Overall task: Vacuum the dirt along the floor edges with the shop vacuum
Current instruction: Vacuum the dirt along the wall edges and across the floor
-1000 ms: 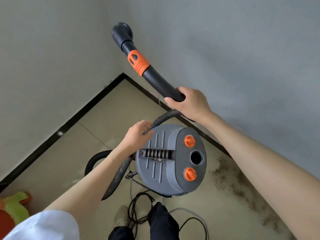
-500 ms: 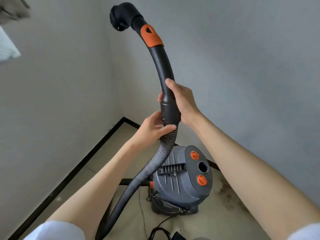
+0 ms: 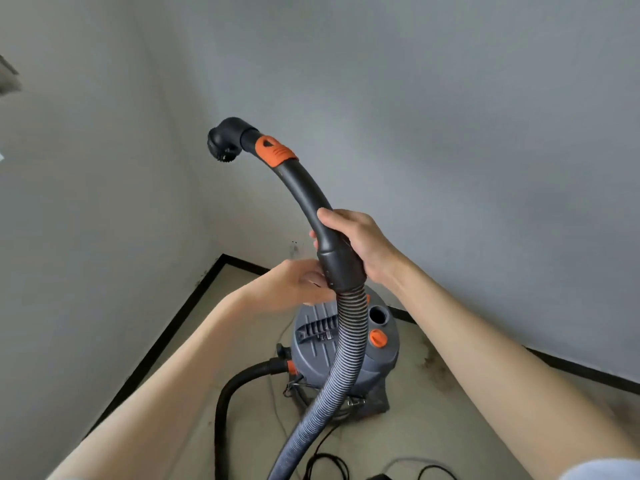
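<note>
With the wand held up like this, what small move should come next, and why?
Probably lower the nozzle toward the dirt along the baseboard right of the shop vacuum. The right hand grips the wand, whose nozzle points into the air; the left hand sits by the hose cuff.

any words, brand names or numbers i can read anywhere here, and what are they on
None can be read.
Small dark label below the handle on the vacuum lid: print too small and blurred to read.
Orange collar on the wand: a moulded shape, no letters visible.
Orange knob on the lid: no legible marking.
Walls, hose and floor: no text visible.
</note>
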`<state>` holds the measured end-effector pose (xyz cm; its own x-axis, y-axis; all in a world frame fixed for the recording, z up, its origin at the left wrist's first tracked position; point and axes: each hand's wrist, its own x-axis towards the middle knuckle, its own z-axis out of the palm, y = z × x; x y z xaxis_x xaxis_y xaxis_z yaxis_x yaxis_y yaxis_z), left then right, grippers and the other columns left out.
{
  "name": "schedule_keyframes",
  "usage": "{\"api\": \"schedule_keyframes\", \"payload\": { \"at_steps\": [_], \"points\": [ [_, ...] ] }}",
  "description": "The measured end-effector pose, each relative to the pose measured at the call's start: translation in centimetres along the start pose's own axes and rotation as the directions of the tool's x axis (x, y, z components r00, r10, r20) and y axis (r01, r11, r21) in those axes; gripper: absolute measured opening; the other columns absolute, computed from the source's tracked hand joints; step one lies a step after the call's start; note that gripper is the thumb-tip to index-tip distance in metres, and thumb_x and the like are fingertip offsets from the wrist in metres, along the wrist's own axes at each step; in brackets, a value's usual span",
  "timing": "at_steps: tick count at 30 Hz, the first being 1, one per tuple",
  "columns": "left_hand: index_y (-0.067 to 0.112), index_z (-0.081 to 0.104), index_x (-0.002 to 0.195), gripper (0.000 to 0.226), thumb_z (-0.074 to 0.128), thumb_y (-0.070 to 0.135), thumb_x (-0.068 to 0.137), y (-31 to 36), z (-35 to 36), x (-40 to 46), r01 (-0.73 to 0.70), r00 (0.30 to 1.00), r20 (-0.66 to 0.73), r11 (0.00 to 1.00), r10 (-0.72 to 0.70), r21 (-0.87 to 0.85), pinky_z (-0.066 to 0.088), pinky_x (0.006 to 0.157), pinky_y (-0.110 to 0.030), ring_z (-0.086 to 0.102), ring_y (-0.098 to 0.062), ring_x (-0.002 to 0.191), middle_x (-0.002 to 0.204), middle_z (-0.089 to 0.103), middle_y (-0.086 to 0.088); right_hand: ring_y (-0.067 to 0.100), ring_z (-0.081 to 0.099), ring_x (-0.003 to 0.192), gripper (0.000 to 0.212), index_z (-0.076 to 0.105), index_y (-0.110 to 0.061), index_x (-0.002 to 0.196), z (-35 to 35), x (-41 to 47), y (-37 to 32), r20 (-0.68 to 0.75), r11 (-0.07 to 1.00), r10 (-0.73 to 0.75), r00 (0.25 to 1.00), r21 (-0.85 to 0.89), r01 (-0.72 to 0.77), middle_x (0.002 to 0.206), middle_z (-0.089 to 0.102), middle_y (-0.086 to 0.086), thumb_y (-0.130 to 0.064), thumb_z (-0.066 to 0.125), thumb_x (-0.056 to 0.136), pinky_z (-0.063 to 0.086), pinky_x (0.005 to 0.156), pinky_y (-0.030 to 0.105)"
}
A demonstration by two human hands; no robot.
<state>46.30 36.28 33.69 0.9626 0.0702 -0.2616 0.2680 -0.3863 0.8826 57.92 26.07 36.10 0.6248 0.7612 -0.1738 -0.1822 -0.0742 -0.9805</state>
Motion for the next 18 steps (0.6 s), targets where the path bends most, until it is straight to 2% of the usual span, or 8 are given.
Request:
{"api": "schedule_keyframes", "payload": {
  "at_steps": [2, 3, 5, 7, 9, 11, 15, 18],
  "points": [
    [0.01, 0.054, 0.124, 0.033, 0.052, 0.002, 0.092, 0.5, -0.4, 0.2, 0.034, 0.999, -0.034, 0.999, -0.035, -0.032, 0.053, 0.088, -0.027, 0.065, -0.017, 0.097, 0.108, 0.067, -0.002, 0.019, 0.058, 0.065, 0.018, 0.062, -0.005, 0.087, -1.7, -1.2, 0.7, 0.001, 0.997, -0.018, 1.0, -0.077, 0.018, 0.08, 0.063, 0.01, -0.021, 0.059, 0.093, 0.051, 0.06, 0.03],
    [0.007, 0.052, 0.128, 0.033, 0.048, 0.004, 0.095, 0.9, -0.3, 0.6, 0.032, 0.989, -0.137, 0.991, -0.05, -0.134, 0.052, 0.087, -0.028, 0.064, -0.019, 0.098, 0.11, 0.066, -0.005, 0.02, 0.059, 0.066, 0.015, 0.062, -0.006, 0.09, -2.7, -1.8, 1.1, -0.006, 0.994, -0.027, 1.0, -0.108, 0.026, 0.082, 0.063, 0.01, -0.021, 0.06, 0.093, 0.051, 0.062, 0.031],
    [0.004, 0.049, 0.127, 0.031, 0.043, 0.017, 0.1, 2.6, 0.0, 1.9, -0.04, 0.915, -0.386, 0.926, -0.117, -0.375, 0.052, 0.088, -0.033, 0.064, -0.021, 0.098, 0.114, 0.064, -0.009, 0.019, 0.06, 0.068, 0.009, 0.06, -0.011, 0.094, -5.1, -3.0, 1.6, -0.032, 0.987, -0.039, 0.999, -0.155, 0.034, 0.084, 0.063, 0.007, -0.02, 0.062, 0.092, 0.051, 0.066, 0.032],
    [0.009, 0.047, 0.122, 0.033, 0.04, 0.032, 0.1, 5.4, 1.1, 4.2, -0.104, 0.865, -0.472, 0.862, -0.167, -0.496, 0.051, 0.091, -0.037, 0.064, -0.021, 0.1, 0.116, 0.062, -0.01, 0.015, 0.061, 0.071, 0.006, 0.058, -0.017, 0.095, -7.7, -4.3, 1.9, -0.064, 0.979, -0.044, 0.997, -0.201, 0.03, 0.085, 0.062, 0.001, -0.019, 0.062, 0.092, 0.05, 0.068, 0.027],
    [0.008, 0.047, 0.123, 0.042, 0.041, 0.041, 0.098, 8.7, 3.1, 6.8, -0.118, 0.88, -0.452, 0.852, -0.148, -0.51, 0.052, 0.089, -0.038, 0.063, -0.022, 0.103, 0.115, 0.06, -0.01, 0.014, 0.06, 0.075, 0.01, 0.055, -0.018, 0.096, -10.7, -5.6, 2.2, -0.087, 0.967, -0.062, 0.994, -0.253, 0.038, 0.087, 0.062, 0.0, -0.02, 0.063, 0.091, 0.049, 0.071, 0.027],
    [0.004, 0.047, 0.124, 0.047, 0.043, 0.042, 0.097, 11.8, 6.1, 9.7, -0.096, 0.891, -0.431, 0.869, -0.142, -0.486, 0.055, 0.084, -0.036, 0.063, -0.024, 0.103, 0.116, 0.059, -0.012, 0.016, 0.061, 0.077, 0.015, 0.054, -0.017, 0.099, -14.0, -7.1, 2.4, -0.118, 0.955, -0.082, 0.99, -0.294, 0.045, 0.091, 0.062, 0.003, -0.021, 0.065, 0.09, 0.051, 0.074, 0.029],
    [0.006, 0.046, 0.121, 0.038, 0.046, 0.035, 0.096, 17.0, 13.9, 14.9, -0.068, 0.902, -0.408, 0.885, -0.143, -0.46, 0.056, 0.077, -0.034, 0.061, -0.025, 0.102, 0.114, 0.058, -0.013, 0.019, 0.062, 0.091, 0.022, 0.053, -0.015, 0.104, -22.5, -10.8, 2.4, -0.185, 0.928, -0.115, 0.976, -0.37, 0.039, 0.103, 0.063, 0.006, -0.025, 0.065, 0.09, 0.051, 0.082, 0.031],
    [0.007, 0.047, 0.117, 0.034, 0.045, 0.034, 0.097, 20.6, 19.9, 17.9, -0.097, 0.92, -0.385, 0.916, -0.067, -0.389, 0.055, 0.072, -0.03, 0.06, -0.023, 0.099, 0.107, 0.058, -0.01, 0.019, 0.062, 0.094, 0.02, 0.051, -0.018, 0.101, -28.9, -13.9, 2.1, -0.218, 0.938, -0.096, 0.971, -0.347, 0.015, 0.105, 0.062, 0.004, -0.025, 0.066, 0.089, 0.051, 0.079, 0.027]
  ]
}}
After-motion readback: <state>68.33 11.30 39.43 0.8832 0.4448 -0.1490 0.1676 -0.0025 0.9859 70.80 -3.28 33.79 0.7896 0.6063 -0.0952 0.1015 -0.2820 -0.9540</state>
